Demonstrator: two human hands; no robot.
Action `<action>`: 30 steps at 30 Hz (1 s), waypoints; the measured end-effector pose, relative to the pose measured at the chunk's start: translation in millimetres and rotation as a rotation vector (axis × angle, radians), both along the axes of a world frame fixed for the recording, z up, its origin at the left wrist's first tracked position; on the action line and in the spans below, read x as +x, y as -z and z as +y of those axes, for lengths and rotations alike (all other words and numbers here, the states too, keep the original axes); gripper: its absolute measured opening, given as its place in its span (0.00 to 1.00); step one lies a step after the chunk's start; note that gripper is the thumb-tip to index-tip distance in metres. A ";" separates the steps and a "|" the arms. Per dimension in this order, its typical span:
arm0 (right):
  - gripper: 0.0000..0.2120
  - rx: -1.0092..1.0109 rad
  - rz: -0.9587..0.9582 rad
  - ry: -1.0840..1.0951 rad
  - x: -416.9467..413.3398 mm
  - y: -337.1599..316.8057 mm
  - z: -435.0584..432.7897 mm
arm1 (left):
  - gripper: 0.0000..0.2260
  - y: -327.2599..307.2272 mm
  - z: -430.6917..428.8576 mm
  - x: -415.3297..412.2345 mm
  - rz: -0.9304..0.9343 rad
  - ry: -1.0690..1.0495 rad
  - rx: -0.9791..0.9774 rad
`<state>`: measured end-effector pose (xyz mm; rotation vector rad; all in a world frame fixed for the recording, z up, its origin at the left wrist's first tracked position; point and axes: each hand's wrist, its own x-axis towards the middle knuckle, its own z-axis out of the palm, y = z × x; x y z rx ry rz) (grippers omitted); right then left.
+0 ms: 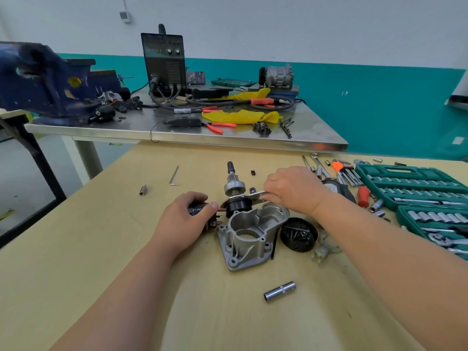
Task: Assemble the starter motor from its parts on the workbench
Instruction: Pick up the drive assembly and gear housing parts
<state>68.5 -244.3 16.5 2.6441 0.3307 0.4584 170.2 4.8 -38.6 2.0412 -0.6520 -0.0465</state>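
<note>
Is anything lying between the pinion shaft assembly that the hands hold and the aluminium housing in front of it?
Nothing visible. The housing lies directly beside the assembly, its opening uncovered. The left hand grips the assembly's black end, the right hand its metal lever.

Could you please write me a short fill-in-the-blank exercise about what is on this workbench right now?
1. The left hand grips a ____ part beside the grey housing.
2. The flat lever is pinched by the ____.
3. The socket case lies to the ____ of the housing.
4. The vise on the far table is ____.
Missing words: black; right hand; right; blue.
</note>
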 end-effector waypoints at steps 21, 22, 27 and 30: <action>0.16 1.404 -0.097 0.304 11.1 -40.3 1.1 | 0.08 -11.3 -3.4 -10.7 -0.087 -0.056 -0.183; 0.17 1.511 -0.145 0.301 6.3 -45.4 3.4 | 0.09 -13.9 -4.5 -14.4 -0.111 -0.048 -0.192; 0.16 1.937 -0.130 0.212 -27.9 -65.4 31.8 | 0.23 -42.4 -9.1 -45.0 -0.074 0.113 -0.313; 0.13 2.129 -0.062 0.160 -51.0 -65.3 54.7 | 0.34 -61.0 -13.5 -72.2 -0.182 0.336 -0.286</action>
